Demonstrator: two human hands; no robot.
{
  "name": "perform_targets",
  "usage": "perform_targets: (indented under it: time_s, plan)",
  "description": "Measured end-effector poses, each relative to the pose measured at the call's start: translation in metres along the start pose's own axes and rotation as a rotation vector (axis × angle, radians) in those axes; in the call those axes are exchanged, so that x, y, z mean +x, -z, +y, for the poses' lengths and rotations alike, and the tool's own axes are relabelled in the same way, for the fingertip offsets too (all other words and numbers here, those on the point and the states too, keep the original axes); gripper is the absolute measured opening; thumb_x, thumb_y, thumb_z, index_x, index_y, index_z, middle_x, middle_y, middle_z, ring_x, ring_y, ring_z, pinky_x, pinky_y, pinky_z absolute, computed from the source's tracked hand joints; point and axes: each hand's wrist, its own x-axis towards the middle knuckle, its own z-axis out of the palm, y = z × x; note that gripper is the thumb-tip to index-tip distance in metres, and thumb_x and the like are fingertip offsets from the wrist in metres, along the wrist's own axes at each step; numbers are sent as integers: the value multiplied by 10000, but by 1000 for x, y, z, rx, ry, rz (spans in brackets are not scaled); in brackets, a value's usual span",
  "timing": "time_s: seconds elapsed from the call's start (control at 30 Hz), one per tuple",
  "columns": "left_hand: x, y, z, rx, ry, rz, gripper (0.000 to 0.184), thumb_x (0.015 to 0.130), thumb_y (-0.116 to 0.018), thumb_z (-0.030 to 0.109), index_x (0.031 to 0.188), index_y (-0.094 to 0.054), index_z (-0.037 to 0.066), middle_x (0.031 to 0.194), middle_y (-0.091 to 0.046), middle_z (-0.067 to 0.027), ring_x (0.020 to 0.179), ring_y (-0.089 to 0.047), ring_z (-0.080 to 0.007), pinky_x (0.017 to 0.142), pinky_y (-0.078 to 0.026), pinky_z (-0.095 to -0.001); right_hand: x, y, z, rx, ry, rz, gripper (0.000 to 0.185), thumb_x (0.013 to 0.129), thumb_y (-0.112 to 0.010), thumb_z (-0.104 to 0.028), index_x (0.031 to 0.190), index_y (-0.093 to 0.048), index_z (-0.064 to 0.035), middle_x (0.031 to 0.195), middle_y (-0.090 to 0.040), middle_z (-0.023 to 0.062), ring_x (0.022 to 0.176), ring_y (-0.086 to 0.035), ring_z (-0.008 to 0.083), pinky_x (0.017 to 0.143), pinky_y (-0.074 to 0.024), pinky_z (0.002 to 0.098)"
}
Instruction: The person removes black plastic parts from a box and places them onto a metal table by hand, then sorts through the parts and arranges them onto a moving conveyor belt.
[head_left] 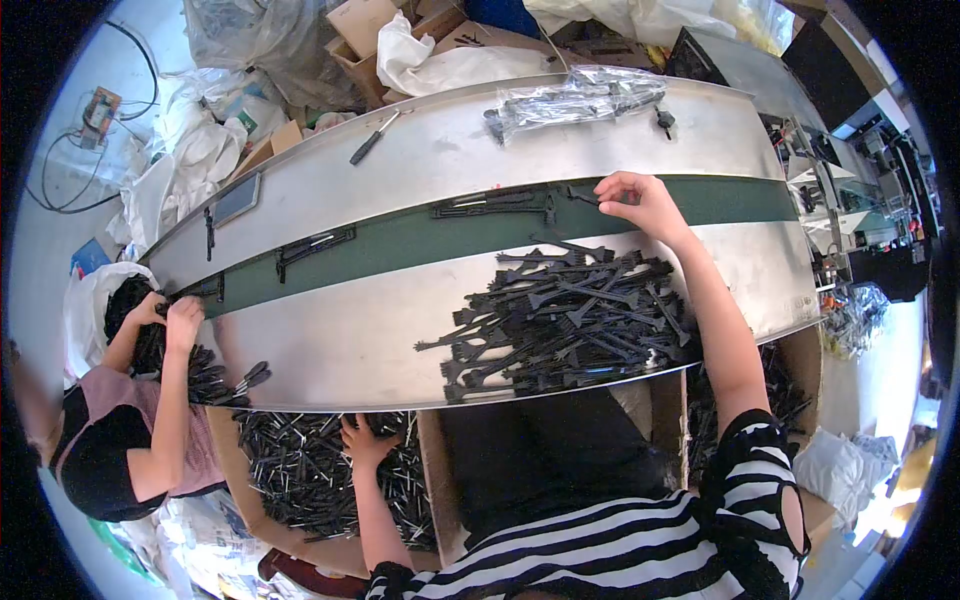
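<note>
My right hand is over the green conveyor belt, thumb and fingertips pinched at the end of a thin black plastic piece. Just left of it, longer black plastic pieces lie on the belt. Below my right forearm, a large heap of black brush-like plastic parts covers part of the metal tabletop. My left hand reaches into a cardboard box of thin black and silvery pieces. Its fingers are spread over the pile, and nothing shows gripped in them.
At the belt's left end, a co-worker handles black parts beside a white sack. A screwdriver-like tool, a phone-like slab and a plastic-wrapped bundle lie on the far metal side. Another box of black parts stands at right.
</note>
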Motion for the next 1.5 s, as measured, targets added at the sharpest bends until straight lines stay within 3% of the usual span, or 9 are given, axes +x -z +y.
perform_targets:
  time_s: [0.33, 0.47, 0.67, 0.8, 0.93, 0.97, 1.1, 1.3, 1.5]
  plan:
    - [-16, -11, -1, -144, 4, 217, 1069, 564, -809, 387, 1416, -179, 246, 1454, -132, -262, 1328, -158, -453, 1013, -188, -637, -5, -3, -9, -281, 171, 24, 227, 697, -693, -53, 919, -644, -47, 794, -674, 73, 533, -521, 156, 541, -444, 290]
    - [-43, -4, 23, -127, 310, 230, 1098, 593, -804, 418, 1443, -123, 279, 1455, -86, -284, 1344, -113, -457, 1012, -146, -661, -5, -6, -3, -302, 246, 20, 213, 701, -687, -68, 906, -637, -45, 757, -659, 75, 574, -556, 183, 566, -451, 298]
    - [-78, -5, -3, -119, 188, 86, 978, 687, -691, 571, 1439, -140, 277, 1455, -121, -284, 1353, -86, -470, 1000, -169, -672, -6, -5, 13, -538, 228, 96, 193, 712, -675, -106, 893, -630, -59, 770, -658, 94, 745, -632, 280, 694, -495, 382]
    - [-86, -12, -29, -73, 291, 37, 1051, 628, -724, 591, 1438, -128, 286, 1472, -75, -267, 1346, -71, -493, 1006, -166, -668, -9, 0, -6, -474, 224, 79, 200, 725, -677, -138, 905, -635, -61, 803, -659, 100, 759, -629, 283, 693, -493, 381]
    - [-95, -5, -29, -148, 420, -14, 1151, 566, -753, 609, 1447, -75, 310, 1483, 45, -261, 1353, -52, -484, 1003, -170, -672, -16, 0, -33, -259, 168, -301, 292, 686, -743, -179, 932, -647, -55, 804, -635, 94, 630, -587, 214, 600, -471, 330]
    - [-94, -3, -27, -174, 439, -47, 1165, 560, -757, 609, 1448, -64, 310, 1481, 65, -263, 1353, -51, -482, 1001, -170, -675, -16, -2, -35, -306, 195, -358, 329, 675, -750, -247, 930, -644, -67, 845, -655, 110, 788, -624, 281, 711, -483, 371]
    - [-74, -15, -53, -239, 389, -61, 1260, 504, -798, 589, 1451, -14, 309, 1455, 143, -302, 1350, -89, -484, 1025, -207, -630, -18, -6, -33, -340, 164, -352, 294, 669, -751, -224, 893, -652, -59, 850, -644, 115, 848, -618, 285, 740, -481, 373]
    - [-76, 12, -14, -90, 747, -230, 1333, 491, -797, 599, 1433, 113, 347, 1432, 105, -365, 1334, -126, -507, 1046, -203, -602, -18, -4, -22, -468, 208, -227, 167, 684, -657, -117, 831, -662, -37, 830, -647, 130, 856, -601, 311, 752, -487, 386]
    - [-60, -1, -67, -225, 509, -451, 1386, 547, -786, 528, 1408, 205, 84, 1404, -195, -368, 1268, -300, -493, 1029, -327, -452, -17, -5, -13, -661, 261, -89, 136, 727, -586, -72, 833, -658, -27, 829, -632, 114, 885, -579, 278, 788, -481, 374]
